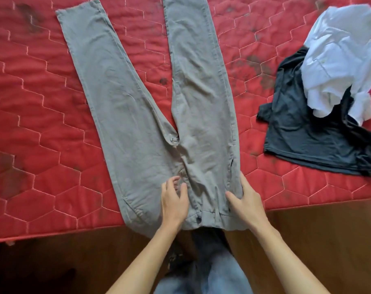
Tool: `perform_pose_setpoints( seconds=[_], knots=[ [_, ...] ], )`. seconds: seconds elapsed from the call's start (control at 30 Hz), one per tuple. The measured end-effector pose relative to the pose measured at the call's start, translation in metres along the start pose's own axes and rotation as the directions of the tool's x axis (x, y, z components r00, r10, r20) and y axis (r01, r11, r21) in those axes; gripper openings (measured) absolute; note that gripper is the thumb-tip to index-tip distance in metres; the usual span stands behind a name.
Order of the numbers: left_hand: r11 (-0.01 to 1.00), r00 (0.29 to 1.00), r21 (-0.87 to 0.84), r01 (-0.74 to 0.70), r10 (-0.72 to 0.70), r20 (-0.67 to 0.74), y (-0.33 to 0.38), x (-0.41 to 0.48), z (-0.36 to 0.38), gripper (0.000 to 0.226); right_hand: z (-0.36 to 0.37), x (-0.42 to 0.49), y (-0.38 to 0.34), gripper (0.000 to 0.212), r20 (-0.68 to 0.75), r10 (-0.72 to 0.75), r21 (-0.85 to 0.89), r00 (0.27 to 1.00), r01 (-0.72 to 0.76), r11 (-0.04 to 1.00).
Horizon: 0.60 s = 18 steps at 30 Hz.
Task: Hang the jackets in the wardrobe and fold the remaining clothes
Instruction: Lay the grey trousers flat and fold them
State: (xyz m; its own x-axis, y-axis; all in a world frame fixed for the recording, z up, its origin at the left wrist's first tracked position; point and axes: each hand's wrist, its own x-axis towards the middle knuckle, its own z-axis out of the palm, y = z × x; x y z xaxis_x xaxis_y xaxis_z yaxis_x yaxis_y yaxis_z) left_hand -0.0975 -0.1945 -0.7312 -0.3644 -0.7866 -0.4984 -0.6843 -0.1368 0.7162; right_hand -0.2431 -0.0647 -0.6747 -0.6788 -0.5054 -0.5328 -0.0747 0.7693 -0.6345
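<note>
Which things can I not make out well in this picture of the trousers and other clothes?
Head view:
- The trousers: one leg's end is cut off by the top edge.
- The white shirt: cut off by the right edge, blurred.
- The black garment: partly under the white shirt, kind unclear.
- The right hand: grips or only presses the trousers, cannot tell.
- The wardrobe, jackets: out of frame.

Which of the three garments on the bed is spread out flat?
The grey trousers, legs splayed in a V. The white garment and the dark garment lie crumpled together on the right.
</note>
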Motion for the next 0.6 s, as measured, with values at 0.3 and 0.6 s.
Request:
perform_pose_setpoints(
  seconds=[0.3, 0.6],
  knots=[
    [0.511, 0.896, -0.759, 0.404, -0.054, 0.441, 0.03, -0.023, -0.098, 0.061, 0.095, -0.038, -0.121, 0.085, 0.202, -0.444, -0.35, 0.873, 0.487, 0.8],
    [0.38, 0.85, -0.778, 0.5, -0.386, 0.358, -0.048, -0.037, -0.142, 0.031, 0.19, -0.066, -0.126, 0.069, 0.706, -0.33, -0.449, 0.627, 0.756, 0.477]
  ],
)
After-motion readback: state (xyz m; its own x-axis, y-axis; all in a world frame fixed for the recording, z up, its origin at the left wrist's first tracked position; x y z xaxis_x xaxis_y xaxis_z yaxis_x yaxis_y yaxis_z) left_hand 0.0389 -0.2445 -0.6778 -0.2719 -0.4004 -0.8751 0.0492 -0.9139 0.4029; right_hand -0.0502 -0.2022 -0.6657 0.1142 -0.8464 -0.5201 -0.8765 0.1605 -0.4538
